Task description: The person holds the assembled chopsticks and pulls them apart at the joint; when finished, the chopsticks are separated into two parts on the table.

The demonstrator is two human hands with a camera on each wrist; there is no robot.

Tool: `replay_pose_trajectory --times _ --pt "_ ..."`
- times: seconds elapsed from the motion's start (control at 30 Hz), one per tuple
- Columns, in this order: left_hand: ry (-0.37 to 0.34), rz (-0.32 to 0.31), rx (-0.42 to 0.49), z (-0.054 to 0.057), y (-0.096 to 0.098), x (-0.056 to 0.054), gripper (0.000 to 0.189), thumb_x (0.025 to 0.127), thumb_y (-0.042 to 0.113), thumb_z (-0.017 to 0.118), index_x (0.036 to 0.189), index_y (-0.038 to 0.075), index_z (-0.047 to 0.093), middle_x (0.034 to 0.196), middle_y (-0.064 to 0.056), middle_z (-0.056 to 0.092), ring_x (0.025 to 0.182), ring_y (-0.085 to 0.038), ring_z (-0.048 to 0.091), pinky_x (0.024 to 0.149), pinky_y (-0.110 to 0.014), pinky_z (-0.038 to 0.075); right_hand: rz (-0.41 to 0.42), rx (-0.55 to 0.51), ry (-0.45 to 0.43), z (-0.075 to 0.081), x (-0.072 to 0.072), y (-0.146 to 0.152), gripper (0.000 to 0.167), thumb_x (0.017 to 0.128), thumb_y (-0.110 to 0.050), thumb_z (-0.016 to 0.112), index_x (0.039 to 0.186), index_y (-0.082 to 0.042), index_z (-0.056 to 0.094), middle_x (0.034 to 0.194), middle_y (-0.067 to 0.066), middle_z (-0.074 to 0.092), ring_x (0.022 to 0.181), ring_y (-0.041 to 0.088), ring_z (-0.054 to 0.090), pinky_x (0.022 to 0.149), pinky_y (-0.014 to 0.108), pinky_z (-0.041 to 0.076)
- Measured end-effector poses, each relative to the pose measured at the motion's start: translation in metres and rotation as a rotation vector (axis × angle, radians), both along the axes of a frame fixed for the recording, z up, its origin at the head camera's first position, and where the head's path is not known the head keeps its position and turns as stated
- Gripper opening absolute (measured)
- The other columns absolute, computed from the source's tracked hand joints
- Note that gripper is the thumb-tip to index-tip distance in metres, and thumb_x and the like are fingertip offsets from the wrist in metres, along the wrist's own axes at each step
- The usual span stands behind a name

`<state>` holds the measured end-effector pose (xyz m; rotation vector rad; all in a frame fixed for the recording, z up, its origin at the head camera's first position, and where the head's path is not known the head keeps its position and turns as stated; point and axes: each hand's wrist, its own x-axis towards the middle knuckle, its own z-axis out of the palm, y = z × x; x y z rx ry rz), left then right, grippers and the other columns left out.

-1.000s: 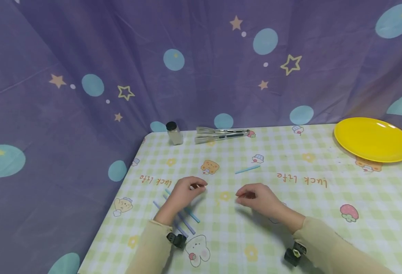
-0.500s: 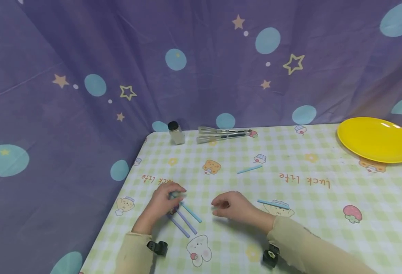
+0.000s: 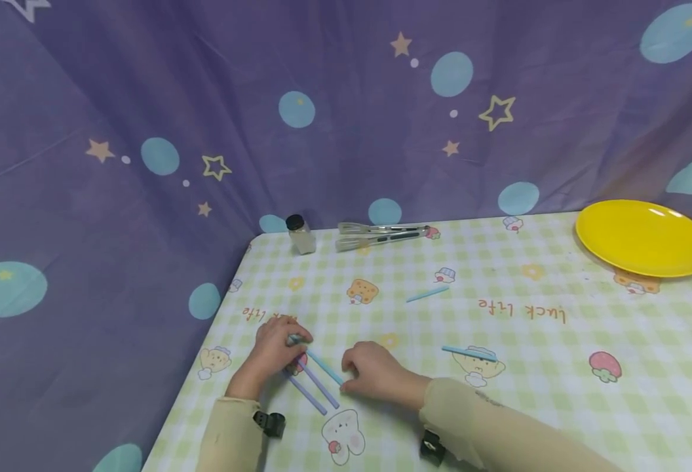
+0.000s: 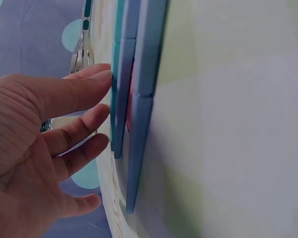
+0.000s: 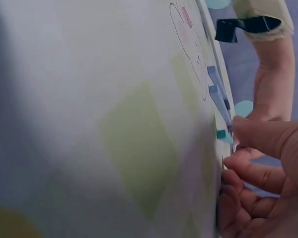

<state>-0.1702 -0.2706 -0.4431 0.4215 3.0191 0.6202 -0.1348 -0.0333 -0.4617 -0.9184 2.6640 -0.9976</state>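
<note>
Two purple-blue sticks [image 3: 318,383] and a teal stick [image 3: 325,367] lie side by side on the checked cloth; in the left wrist view the purple-blue stick [image 4: 141,99] nearest the camera shows a cross seam. My left hand [image 3: 275,344] pinches the teal stick towards its far end, thumb and fingertips at its edge. At the near end of that teal stick [image 5: 221,135] is my right hand [image 3: 375,370], thumb and forefinger parted around the tip; firm contact cannot be made out. Another light blue stick [image 3: 470,354] lies right of the right hand.
A short light blue stick [image 3: 428,294] lies further back. A black-capped jar [image 3: 301,236] and metal tongs [image 3: 381,237] sit along the rear edge. The yellow plate [image 3: 643,239] occupies the back right corner. Behind the table hangs a purple curtain [image 3: 346,164].
My left hand has moved left onto the far ends of the sticks. The right hand has moved left to the teal stick's near end; a light blue stick, previously mostly hidden beneath it, shows fully.
</note>
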Motion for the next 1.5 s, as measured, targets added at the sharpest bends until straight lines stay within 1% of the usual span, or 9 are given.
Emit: replay_pose_trajectory --times 0.17,0.33,0.57,0.77,1.0,1.13,1.23,1.4,1.5 --pt "-0.013 -0.019 0.030 -0.002 -0.002 -0.002 0.016 0.078 0.006 0.080 0.083 0.020 0.074 0.107 -0.005 0.063 0.114 -0.035 0.052 0.100 -0.063 0.026 -0.036 0.120 0.060 -0.002 0.005 -0.009 0.029 0.074 -0.032 0.084 0.078 -0.018 0.059 0.072 -0.008 0.045 0.069 0.011 0.043 0.061 0.025 0.038" --pt "-0.007 -0.032 0.064 -0.004 -0.003 -0.001 0.014 0.078 0.008 0.080 0.080 0.020 0.074 0.100 0.001 0.062 0.111 -0.032 0.053 0.103 -0.061 0.025 -0.061 0.134 0.096 -0.005 0.006 -0.011 0.029 0.077 -0.026 0.081 0.068 -0.020 0.055 0.070 -0.008 0.042 0.067 0.011 0.040 0.058 0.025 0.035" --pt "0.013 -0.054 0.109 -0.006 -0.005 -0.001 0.013 0.077 0.009 0.081 0.076 0.020 0.074 0.095 0.003 0.060 0.104 -0.029 0.054 0.107 -0.058 0.023 -0.155 0.037 0.095 -0.006 0.007 -0.009 0.023 0.075 -0.011 0.072 0.061 -0.017 0.055 0.063 -0.008 0.044 0.060 0.010 0.041 0.059 0.026 0.037" --pt "0.030 -0.087 0.118 -0.008 -0.007 -0.002 0.012 0.077 0.009 0.081 0.078 0.019 0.075 0.094 0.002 0.060 0.098 -0.027 0.053 0.100 -0.054 0.031 -0.250 -0.085 0.037 -0.008 0.004 -0.005 0.019 0.076 -0.006 0.069 0.063 -0.016 0.058 0.060 -0.008 0.049 0.057 0.009 0.046 0.059 0.026 0.041" --pt "0.066 -0.158 0.086 -0.005 -0.003 -0.002 0.011 0.075 0.010 0.082 0.078 0.017 0.074 0.096 -0.001 0.062 0.094 -0.027 0.055 0.092 -0.054 0.035 -0.293 -0.189 -0.017 -0.010 0.001 0.007 0.017 0.079 -0.006 0.069 0.068 -0.015 0.061 0.062 -0.010 0.051 0.059 0.007 0.047 0.060 0.025 0.042" --pt "0.039 -0.166 0.100 -0.002 0.006 -0.002 0.012 0.077 0.009 0.081 0.077 0.018 0.073 0.095 0.001 0.061 0.092 -0.024 0.054 0.092 -0.052 0.035 -0.309 -0.208 -0.021 -0.009 -0.002 0.019 0.016 0.081 -0.007 0.070 0.071 -0.015 0.062 0.064 -0.010 0.053 0.060 0.006 0.047 0.061 0.025 0.042" --pt "0.039 -0.171 0.134 0.001 0.015 -0.001 0.013 0.078 0.009 0.081 0.078 0.018 0.072 0.095 0.003 0.061 0.093 -0.022 0.053 0.091 -0.049 0.037 -0.322 -0.223 -0.033 -0.005 -0.004 0.031 0.015 0.083 -0.008 0.072 0.073 -0.015 0.064 0.065 -0.011 0.055 0.061 0.005 0.048 0.062 0.025 0.043" --pt "0.092 -0.224 0.230 0.003 0.031 0.000 0.012 0.076 0.008 0.081 0.081 0.017 0.074 0.092 0.006 0.066 0.094 -0.020 0.056 0.088 -0.044 0.042 -0.345 -0.273 -0.083 0.003 -0.006 0.056 0.014 0.084 -0.008 0.074 0.075 -0.016 0.067 0.066 -0.011 0.059 0.060 0.006 0.052 0.062 0.026 0.045" --pt "0.060 -0.213 0.300 0.004 0.042 0.002 0.009 0.080 0.010 0.079 0.085 0.016 0.075 0.092 0.009 0.067 0.094 -0.018 0.057 0.085 -0.041 0.046 -0.347 -0.294 -0.079 0.004 -0.007 0.072 0.014 0.084 -0.007 0.074 0.076 -0.017 0.068 0.067 -0.012 0.060 0.061 0.006 0.053 0.063 0.026 0.045"
